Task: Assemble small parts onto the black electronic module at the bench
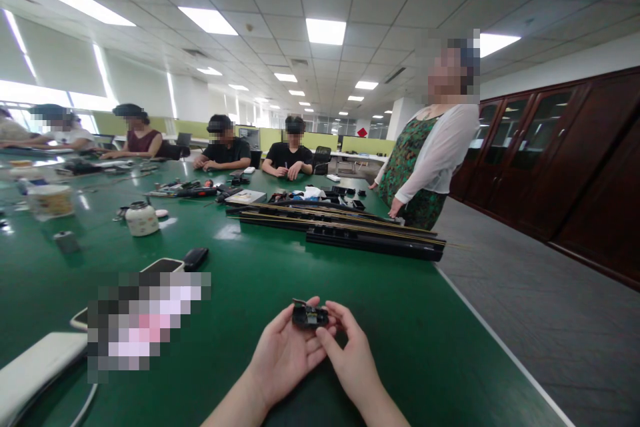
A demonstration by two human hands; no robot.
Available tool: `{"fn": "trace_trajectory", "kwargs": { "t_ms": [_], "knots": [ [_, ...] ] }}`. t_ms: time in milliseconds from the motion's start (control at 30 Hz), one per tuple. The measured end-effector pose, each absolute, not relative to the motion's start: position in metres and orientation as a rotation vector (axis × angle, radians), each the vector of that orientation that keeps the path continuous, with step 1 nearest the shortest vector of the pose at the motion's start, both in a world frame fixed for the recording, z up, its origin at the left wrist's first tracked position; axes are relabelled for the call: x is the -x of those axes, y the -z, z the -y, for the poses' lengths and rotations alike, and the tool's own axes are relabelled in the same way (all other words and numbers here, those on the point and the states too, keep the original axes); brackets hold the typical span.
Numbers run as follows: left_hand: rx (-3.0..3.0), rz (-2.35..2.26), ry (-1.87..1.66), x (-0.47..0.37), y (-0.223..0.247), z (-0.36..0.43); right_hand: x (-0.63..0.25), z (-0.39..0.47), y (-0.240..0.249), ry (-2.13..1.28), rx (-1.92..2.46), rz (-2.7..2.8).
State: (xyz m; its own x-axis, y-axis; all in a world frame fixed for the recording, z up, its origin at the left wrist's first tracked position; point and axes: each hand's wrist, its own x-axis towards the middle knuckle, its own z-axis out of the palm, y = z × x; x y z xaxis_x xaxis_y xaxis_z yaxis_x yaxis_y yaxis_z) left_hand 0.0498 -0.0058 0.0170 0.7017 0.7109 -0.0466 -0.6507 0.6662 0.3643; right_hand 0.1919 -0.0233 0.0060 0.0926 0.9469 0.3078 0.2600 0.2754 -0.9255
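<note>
You hold the small black device between your two hands, over the near part of the green counter. It is open on top, showing its inner parts, and a thin strip sticks out at its far left corner. Your left hand is palm up beneath it, with the thumb against its left end and the fingers lying under and behind it. Your right hand comes in from the right, fingers clamped on the device's right end, thumb on the near side. Beyond your hands, long black bars lie across the counter. To the left stand a white jar and, farther left, a bucket; a white case lies at the near left. A person stands at the far right by the counter's edge, and others sit along its far side
</note>
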Motion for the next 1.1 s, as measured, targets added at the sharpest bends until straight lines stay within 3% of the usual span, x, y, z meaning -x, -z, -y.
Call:
{"fn": "trace_trajectory", "kwargs": {
  "t_ms": [1100],
  "knots": [
    [-0.309,-0.275,-0.804,-0.0541,-0.0088,0.0026,-0.1897,0.0269,-0.0099,-0.665,1.233,1.577]
  ]
}}
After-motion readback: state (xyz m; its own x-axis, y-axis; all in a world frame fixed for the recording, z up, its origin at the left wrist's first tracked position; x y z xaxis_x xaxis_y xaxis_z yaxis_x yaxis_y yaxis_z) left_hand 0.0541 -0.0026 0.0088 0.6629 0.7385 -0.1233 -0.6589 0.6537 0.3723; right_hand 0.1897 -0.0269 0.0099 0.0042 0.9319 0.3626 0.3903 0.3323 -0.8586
